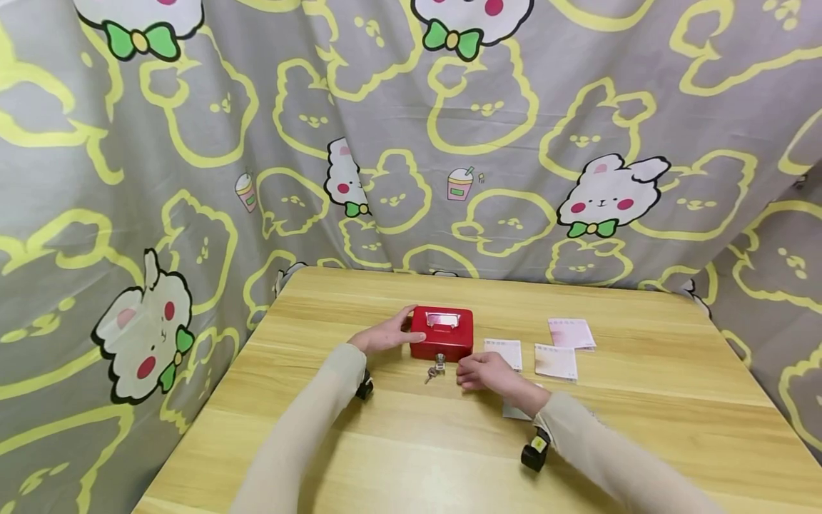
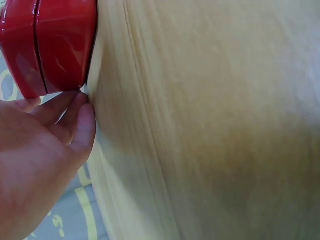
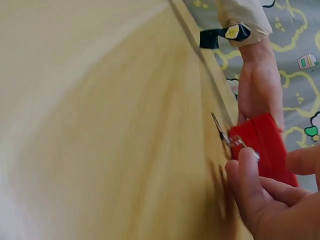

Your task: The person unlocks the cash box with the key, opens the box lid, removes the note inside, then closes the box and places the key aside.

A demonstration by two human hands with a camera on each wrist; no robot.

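A small red cash box (image 1: 442, 344) with a silver lid handle stands on the wooden table. At its left end my left hand (image 1: 385, 334) holds it, thumb over the front top edge and fingers along the side. The left wrist view shows fingertips against the red side of the box (image 2: 65, 45). Keys (image 1: 432, 373) on a ring hang at the silver lock (image 1: 440, 360) on the front. My right hand (image 1: 486, 373) is near the front right corner, fingers loosely bent, with nothing seen in it. In the right wrist view its fingers partly cover the box.
Several small paper booklets lie to the right: a white one (image 1: 504, 350), a cream one (image 1: 556, 362) and a pink one (image 1: 571, 333). Another (image 1: 516, 411) is partly hidden under my right wrist. A patterned curtain (image 1: 398, 143) hangs behind the table.
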